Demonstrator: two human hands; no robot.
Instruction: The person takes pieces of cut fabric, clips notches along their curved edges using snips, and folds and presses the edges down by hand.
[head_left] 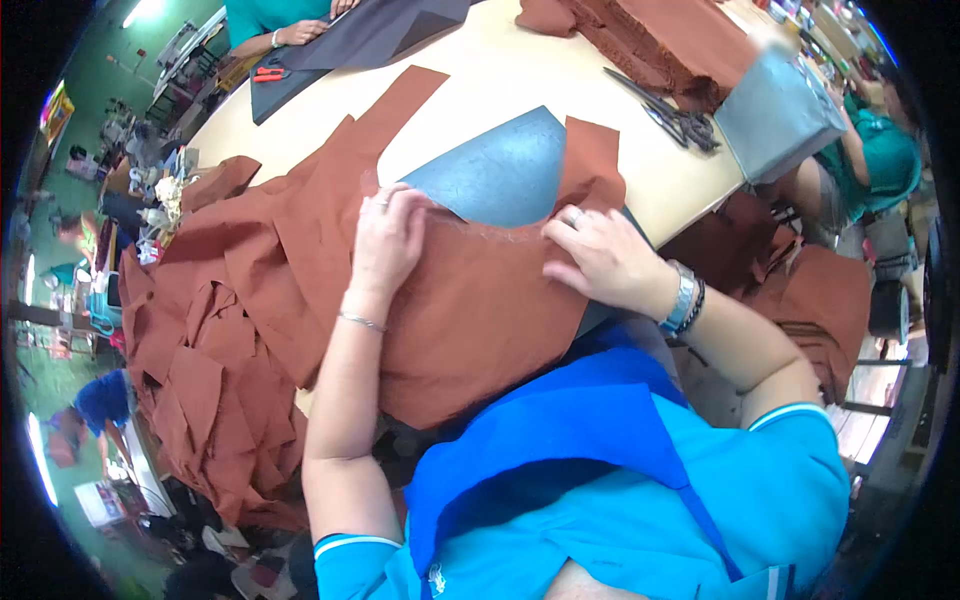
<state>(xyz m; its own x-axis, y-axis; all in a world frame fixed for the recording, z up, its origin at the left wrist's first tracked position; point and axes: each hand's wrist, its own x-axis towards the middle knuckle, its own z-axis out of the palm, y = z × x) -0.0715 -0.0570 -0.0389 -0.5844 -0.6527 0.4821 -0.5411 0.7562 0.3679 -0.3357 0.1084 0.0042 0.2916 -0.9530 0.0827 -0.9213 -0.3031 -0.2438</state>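
A rust-brown fabric piece [480, 310] with a curved cut-out in its upper edge lies over the near table edge and hangs toward my lap. My left hand [390, 235] has its fingers curled together on the left end of that curve, pinching the cloth. At the curve's right end, my right hand [600, 255] also has bent fingers closed on the cloth, with the thumb lower down. Loose threads show along the edge between them. Through the cut-out shows a dark grey-blue smooth board [505, 165], partly covered by the fabric.
A heap of brown fabric pieces [215, 390] spills off the left side. Large black scissors [665, 110] lie near a grey box-like block [780, 115] and a brown fabric stack [660, 45]. Across the table [480, 60], a person's hand [300, 32] rests by dark cloth and a red cutter [270, 74].
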